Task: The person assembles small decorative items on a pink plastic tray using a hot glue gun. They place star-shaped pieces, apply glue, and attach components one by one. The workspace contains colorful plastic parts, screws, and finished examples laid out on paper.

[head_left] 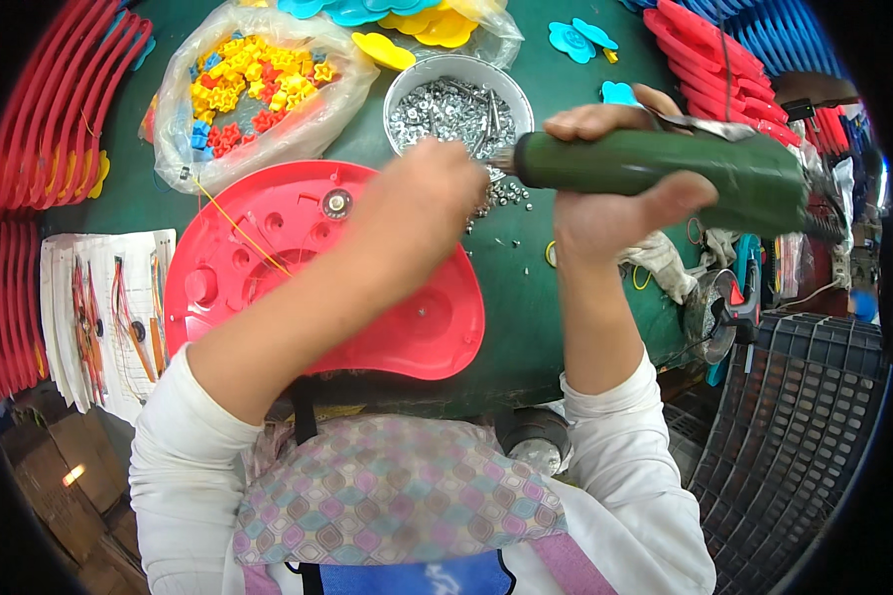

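My right hand [610,203] grips a green electric screwdriver [665,167], held level with its tip pointing left. My left hand [429,198] is closed at that tip, fingers pinched together as if on a small screw, which I cannot see. Both hands hover over the green table, just in front of a round metal bowl [405,87] full of silvery screws. Under my left forearm lies a red plastic shell [422,337], inner side up, with round bosses, a small round part [336,203] and a thin yellow wire.
A clear bag of yellow, red and blue plastic pieces [253,84] sits at the back left. Stacks of red shells [55,119] line the left, red and blue ones [724,50] the back right. Wire bundles on paper [109,317] lie left; a dark crate [804,416] stands right.
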Tool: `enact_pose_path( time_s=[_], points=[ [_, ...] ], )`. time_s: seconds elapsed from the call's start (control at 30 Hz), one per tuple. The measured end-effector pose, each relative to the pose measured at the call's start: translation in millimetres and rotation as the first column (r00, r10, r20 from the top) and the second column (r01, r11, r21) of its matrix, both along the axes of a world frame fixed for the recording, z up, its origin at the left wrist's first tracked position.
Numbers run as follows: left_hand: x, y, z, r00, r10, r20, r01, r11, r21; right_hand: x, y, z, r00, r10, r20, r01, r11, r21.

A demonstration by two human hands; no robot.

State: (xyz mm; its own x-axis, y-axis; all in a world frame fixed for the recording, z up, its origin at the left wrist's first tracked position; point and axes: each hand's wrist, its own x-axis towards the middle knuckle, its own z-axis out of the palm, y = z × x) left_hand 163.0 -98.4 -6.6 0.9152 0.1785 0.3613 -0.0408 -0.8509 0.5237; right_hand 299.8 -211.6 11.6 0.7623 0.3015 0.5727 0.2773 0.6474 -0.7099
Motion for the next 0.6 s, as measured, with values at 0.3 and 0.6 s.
enact_pose_path(
  time_s=[0.3, 0.6],
  points=[
    [42.7, 57.6, -8.1, 0.957, -0.178, -0.231, 0.196, 0.979, 0.058, 4.3, 25.9, -21.6, 0.995, -0.04, 0.096, 0.059, 0.976, -0.21],
    [32.0, 60.0, -9.9, 0.992, -0.127, 0.02, 0.129, 0.988, -0.08, 4.6, 11.7, 12.8, 0.991, 0.098, 0.093, -0.11, 0.985, 0.135]
  ],
)
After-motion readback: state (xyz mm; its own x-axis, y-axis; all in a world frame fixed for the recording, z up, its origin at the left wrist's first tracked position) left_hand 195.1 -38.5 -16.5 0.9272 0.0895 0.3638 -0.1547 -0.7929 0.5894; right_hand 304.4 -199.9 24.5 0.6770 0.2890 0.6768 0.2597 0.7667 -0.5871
